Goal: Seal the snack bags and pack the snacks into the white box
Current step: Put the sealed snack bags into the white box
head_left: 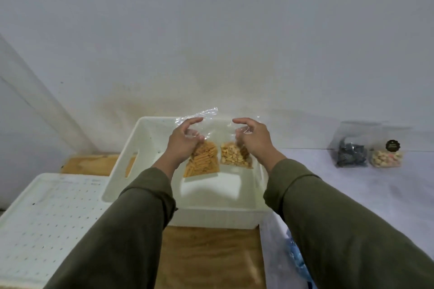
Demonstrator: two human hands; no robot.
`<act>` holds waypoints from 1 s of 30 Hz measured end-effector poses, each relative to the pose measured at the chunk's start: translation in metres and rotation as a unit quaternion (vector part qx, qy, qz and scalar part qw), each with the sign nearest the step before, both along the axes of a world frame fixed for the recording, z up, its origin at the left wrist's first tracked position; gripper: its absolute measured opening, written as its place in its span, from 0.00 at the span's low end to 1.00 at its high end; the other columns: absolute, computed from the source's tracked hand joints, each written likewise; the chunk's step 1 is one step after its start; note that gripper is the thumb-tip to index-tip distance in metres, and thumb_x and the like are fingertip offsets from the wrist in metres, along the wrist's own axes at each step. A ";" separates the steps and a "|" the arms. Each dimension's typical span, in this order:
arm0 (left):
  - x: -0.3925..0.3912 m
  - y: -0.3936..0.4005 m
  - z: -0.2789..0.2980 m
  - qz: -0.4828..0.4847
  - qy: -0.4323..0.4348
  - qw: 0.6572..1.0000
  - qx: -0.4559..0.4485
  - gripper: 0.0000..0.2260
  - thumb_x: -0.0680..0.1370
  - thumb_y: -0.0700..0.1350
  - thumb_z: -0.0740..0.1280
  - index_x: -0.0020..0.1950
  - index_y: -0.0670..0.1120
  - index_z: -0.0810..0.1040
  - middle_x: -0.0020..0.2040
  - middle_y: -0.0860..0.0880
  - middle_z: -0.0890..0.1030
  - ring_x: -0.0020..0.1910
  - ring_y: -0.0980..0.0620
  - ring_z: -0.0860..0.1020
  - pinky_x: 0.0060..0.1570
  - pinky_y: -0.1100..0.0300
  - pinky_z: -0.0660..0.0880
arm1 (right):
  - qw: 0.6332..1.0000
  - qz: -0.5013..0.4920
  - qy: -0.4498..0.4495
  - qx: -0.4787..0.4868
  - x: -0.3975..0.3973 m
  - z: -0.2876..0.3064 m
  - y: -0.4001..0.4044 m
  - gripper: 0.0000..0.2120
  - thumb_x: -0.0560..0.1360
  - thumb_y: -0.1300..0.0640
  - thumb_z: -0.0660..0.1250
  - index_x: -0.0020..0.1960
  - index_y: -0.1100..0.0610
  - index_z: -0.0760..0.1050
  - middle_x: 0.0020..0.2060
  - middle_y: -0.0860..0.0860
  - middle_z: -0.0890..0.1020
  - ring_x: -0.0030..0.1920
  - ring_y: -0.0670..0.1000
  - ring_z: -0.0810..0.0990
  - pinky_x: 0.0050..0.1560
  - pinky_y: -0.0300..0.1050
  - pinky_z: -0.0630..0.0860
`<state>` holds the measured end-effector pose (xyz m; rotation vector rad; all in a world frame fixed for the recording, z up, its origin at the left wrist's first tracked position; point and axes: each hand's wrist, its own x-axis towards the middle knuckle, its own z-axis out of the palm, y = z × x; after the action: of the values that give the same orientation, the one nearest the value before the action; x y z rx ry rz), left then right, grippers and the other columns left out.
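Two clear snack bags, orange sticks [202,159] and peanuts [233,156], hang over the white box [150,148], held by their necks for lowering in. Left hand [182,142] and right hand [254,139] each close their grip on one bag.

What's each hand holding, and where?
Left hand grips the orange-sticks bag near its top; right hand grips the peanut bag near its top.
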<state>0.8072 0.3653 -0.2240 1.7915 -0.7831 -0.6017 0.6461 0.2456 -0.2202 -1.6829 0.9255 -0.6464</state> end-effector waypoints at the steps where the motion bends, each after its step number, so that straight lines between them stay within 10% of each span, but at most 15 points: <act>1: 0.007 -0.002 -0.010 -0.011 -0.001 1.000 0.010 0.20 0.73 0.37 0.70 0.58 0.60 0.76 0.43 0.49 0.74 0.41 0.53 0.75 0.38 0.61 0.77 | 1.000 -0.009 0.008 0.003 0.007 -0.011 0.000 0.16 0.72 0.66 0.65 0.53 0.47 0.79 0.46 0.48 0.78 0.48 0.49 0.75 0.55 0.46 0.76; 8: 0.043 -0.024 -0.072 -0.098 0.046 0.993 0.041 0.21 0.71 0.37 0.70 0.56 0.60 0.78 0.56 0.54 0.77 0.55 0.51 0.77 0.59 0.49 0.76 | 0.994 -0.065 0.053 0.067 0.039 -0.065 -0.007 0.20 0.69 0.70 0.65 0.51 0.48 0.81 0.43 0.51 0.79 0.40 0.49 0.76 0.46 0.47 0.78; 16: 0.061 -0.046 -0.102 -0.121 0.020 0.992 0.026 0.20 0.72 0.35 0.67 0.58 0.57 0.77 0.56 0.57 0.78 0.56 0.52 0.78 0.55 0.58 0.76 | 0.992 -0.097 0.074 0.007 0.054 -0.078 -0.036 0.20 0.72 0.74 0.59 0.50 0.53 0.80 0.50 0.48 0.80 0.49 0.49 0.78 0.52 0.44 0.77; 23: 0.063 -0.050 -0.107 -0.111 -0.108 0.987 0.031 0.18 0.72 0.38 0.68 0.60 0.53 0.78 0.59 0.53 0.79 0.53 0.55 0.74 0.53 0.65 0.68 | 0.985 -0.113 0.129 -0.038 0.062 -0.078 -0.040 0.24 0.62 0.74 0.73 0.43 0.45 0.79 0.44 0.45 0.82 0.43 0.46 0.79 0.37 0.27 0.72; 30: 0.057 -0.043 -0.088 -0.069 -0.199 0.977 -0.023 0.19 0.70 0.47 0.71 0.61 0.50 0.78 0.53 0.46 0.71 0.51 0.54 0.70 0.55 0.69 0.66 | 0.962 -0.082 0.193 -0.174 0.056 -0.051 -0.031 0.12 0.73 0.64 0.63 0.53 0.53 0.79 0.52 0.52 0.71 0.54 0.51 0.73 0.58 0.38 0.67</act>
<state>0.8640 0.3223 -0.3117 1.8487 -1.1912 -0.3101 0.7018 0.2147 -0.2710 -2.1089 1.2955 -0.6269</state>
